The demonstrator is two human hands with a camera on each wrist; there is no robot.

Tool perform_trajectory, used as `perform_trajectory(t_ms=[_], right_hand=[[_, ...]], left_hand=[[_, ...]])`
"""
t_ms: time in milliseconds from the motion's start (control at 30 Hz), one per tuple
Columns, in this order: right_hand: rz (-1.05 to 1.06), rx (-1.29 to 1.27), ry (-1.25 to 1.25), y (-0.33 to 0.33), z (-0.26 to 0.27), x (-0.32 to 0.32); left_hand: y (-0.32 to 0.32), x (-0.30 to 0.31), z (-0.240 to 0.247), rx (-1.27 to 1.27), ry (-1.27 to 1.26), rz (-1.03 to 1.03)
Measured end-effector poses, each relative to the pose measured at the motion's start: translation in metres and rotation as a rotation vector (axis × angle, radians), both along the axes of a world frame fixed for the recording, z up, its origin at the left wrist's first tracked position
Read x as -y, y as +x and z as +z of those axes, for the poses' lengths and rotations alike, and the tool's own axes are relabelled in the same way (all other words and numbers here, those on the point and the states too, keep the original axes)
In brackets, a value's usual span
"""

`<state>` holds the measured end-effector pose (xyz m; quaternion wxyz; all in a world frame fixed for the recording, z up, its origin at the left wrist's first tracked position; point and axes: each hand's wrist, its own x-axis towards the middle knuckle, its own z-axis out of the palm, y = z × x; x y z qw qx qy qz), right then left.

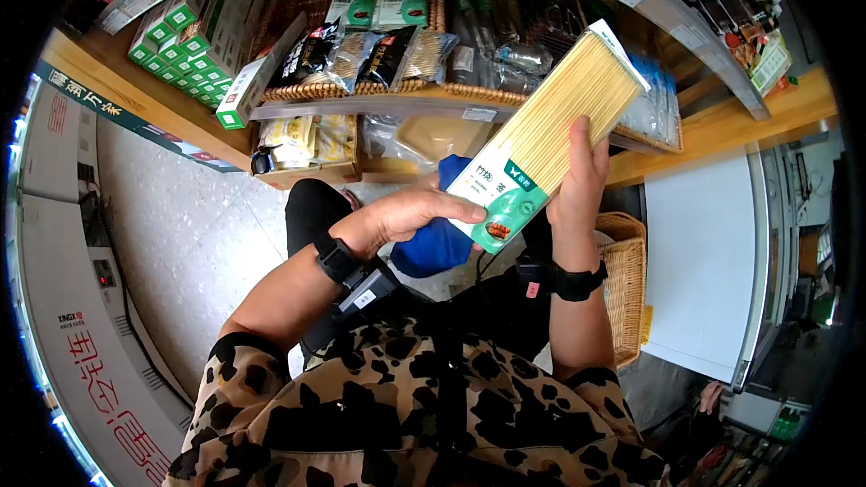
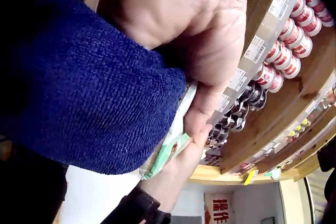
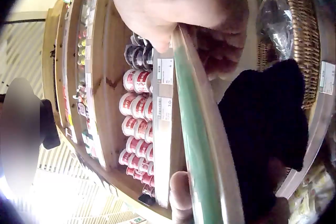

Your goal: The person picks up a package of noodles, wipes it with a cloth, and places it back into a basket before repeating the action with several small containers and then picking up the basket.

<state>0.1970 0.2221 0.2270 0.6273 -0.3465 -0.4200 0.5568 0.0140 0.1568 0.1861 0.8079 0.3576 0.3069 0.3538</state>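
A flat clear pack of bamboo skewers (image 1: 557,113) with a green and white label is held up at a slant before the shelf. My left hand (image 1: 410,215) pinches its lower left corner, thumb on the label. A blue towel (image 1: 431,251) is bunched in that same hand, below the pack, and fills much of the left wrist view. My right hand (image 1: 582,185) grips the pack's right edge, fingers up along the side. The right wrist view shows the pack (image 3: 202,129) nearly edge-on, with the towel beyond it.
Wicker baskets (image 1: 437,18) on the shelf hold more skewer packs and bagged goods. Green-and-white boxes (image 1: 185,41) are stacked left of them. Lower down sits a carton of yellow packets (image 1: 307,149). A tall wicker basket (image 1: 622,293) stands at my right, beside a white panel (image 1: 699,261).
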Motion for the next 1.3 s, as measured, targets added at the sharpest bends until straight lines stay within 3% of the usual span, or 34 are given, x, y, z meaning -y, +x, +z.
perform_trajectory(t_ms=[133, 200, 367, 633, 767, 867, 967, 1133, 1233, 1300], right_hand=[[0.167, 0.051, -0.076, -0.003, -0.012, 0.023], [0.383, 0.191, -0.068, -0.002, -0.022, 0.035], [0.43, 0.281, -0.146, -0.005, -0.024, 0.041], [0.438, 0.341, -0.252, -0.012, -0.017, 0.027], [0.418, 0.398, -0.189, -0.001, -0.019, -0.008], [0.457, 0.308, -0.293, -0.012, 0.005, -0.023], [0.553, 0.241, -0.244, -0.031, 0.009, -0.053], [0.662, 0.33, -0.267, -0.093, 0.02, -0.106], [0.75, 0.318, -0.285, -0.14, 0.018, -0.141], [0.778, 0.367, -0.277, -0.17, 0.015, -0.165]], left_hand=[[-0.003, -0.002, 0.001, 0.028, 0.044, 0.122], [-0.009, -0.006, 0.006, 0.059, -0.015, 0.13], [-0.009, -0.009, -0.003, 0.026, 0.121, 0.185], [-0.032, -0.001, -0.014, -0.015, 0.029, 0.196], [-0.072, 0.015, -0.04, 0.04, -0.223, 0.365], [-0.104, 0.029, -0.068, 0.076, -0.359, 0.514], [-0.129, 0.043, -0.098, 0.061, -0.427, 0.646], [-0.158, 0.066, -0.154, 0.141, -0.503, 0.69], [-0.164, 0.073, -0.171, 0.183, -0.497, 0.717], [-0.162, 0.074, -0.157, 0.158, -0.505, 0.748]])
